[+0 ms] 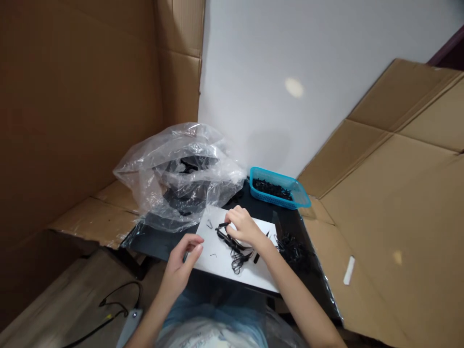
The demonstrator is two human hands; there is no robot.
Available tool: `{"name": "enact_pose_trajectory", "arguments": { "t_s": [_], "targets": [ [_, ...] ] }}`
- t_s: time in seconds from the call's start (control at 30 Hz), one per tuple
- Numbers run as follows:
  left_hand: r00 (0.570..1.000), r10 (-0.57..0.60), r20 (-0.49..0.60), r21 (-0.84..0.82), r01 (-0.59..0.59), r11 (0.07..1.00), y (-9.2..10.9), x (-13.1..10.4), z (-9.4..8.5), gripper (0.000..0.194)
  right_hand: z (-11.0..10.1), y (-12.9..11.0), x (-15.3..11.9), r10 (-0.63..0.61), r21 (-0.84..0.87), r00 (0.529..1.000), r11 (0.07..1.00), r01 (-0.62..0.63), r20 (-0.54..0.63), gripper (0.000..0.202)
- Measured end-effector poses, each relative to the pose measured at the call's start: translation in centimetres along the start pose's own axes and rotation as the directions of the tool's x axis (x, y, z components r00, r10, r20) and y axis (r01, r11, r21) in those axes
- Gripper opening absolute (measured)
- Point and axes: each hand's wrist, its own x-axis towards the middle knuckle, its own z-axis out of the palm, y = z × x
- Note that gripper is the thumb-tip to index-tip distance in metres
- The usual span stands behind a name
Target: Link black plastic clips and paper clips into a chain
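Note:
My right hand point(243, 225) is over a white board point(221, 266), fingers closed on one end of a black cable point(237, 261). The cable lies in loose loops on the board, with thicker black parts along it. My left hand point(184, 256) hovers at the board's left edge, thumb and fingers curved and apart; only a dark gap shows between them. Two small thin pieces, one a V-shaped piece point(209, 224) and one a bent piece point(213, 255), lie on the board. A dark pen-like stick point(256, 258) rests beside the cable, near my right wrist.
A blue plastic basket point(255, 193) of small black parts stands at the back right of the black table point(154, 243). A large clear plastic bag point(163, 169) holding dark items fills the back left. Bundled black cables point(292, 249) lie right. Cardboard panels point(362, 183) flank both sides.

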Motion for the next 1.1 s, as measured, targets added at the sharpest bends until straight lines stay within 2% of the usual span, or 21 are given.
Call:
{"name": "enact_pose_trajectory", "arguments": {
  "t_s": [0.17, 0.3, 0.37, 0.47, 0.63, 0.77, 0.87, 1.0, 1.1],
  "targets": [
    [0.979, 0.162, 0.127, -0.012, -0.161, 0.987, 1.8, 6.1, 2.8, 0.022, -3.3, 0.1, 0.4, -0.115, 0.012, 0.988, 0.993, 0.117, -0.102, 0.009],
    [0.971, 0.163, 0.175, -0.016, -0.162, 0.987, 2.2, 8.0, 4.1, 0.028, -3.8, 1.1, 1.2, -0.196, 0.144, 0.966, 0.965, 0.221, -0.167, 0.011],
    [0.975, 0.153, 0.161, -0.018, -0.152, 0.988, 2.1, 8.1, 4.3, 0.025, -3.7, 1.5, 1.5, -0.207, 0.241, 0.956, 0.936, 0.255, -0.209, 0.011],
    [0.977, 0.149, 0.155, -0.012, -0.149, 0.989, 2.2, 7.6, 4.5, 0.022, -3.9, 1.6, 1.8, -0.22, 0.254, 0.939, 0.923, 0.288, -0.266, 0.01],
    [0.985, 0.155, 0.069, 0.029, -0.158, 0.987, 2.7, 6.5, 4.7, 0.016, -5.1, 0.9, 1.5, -0.297, 0.124, 0.907, 0.93, 0.345, -0.298, 0.011],
    [0.992, 0.117, 0.048, -0.037, -0.115, 0.993, 2.6, 5.7, 5.1, 0.016, -6.0, 0.3, 0.8, -0.349, -0.065, 0.898, 0.936, 0.345, -0.269, 0.014],
    [0.996, 0.087, -0.009, -0.097, -0.087, 0.991, 2.2, 5.4, 5.5, 0.012, -6.5, 0.3, 0.4, -0.356, -0.113, 0.899, 0.935, 0.338, -0.256, 0.015],
    [0.994, 0.092, -0.058, -0.155, -0.1, 0.983, 1.7, 5.1, 5.7, 0.007, -7.2, 1.6, 0.0, -0.283, 0.004, 0.932, 0.957, 0.291, -0.226, 0.01],
    [0.992, 0.105, -0.066, -0.139, -0.113, 0.984, 1.5, 4.9, 5.7, 0.005, -7.2, 3.1, 0.2, -0.16, 0.295, 0.961, 0.929, 0.224, -0.225, 0.002]
  ]
}}
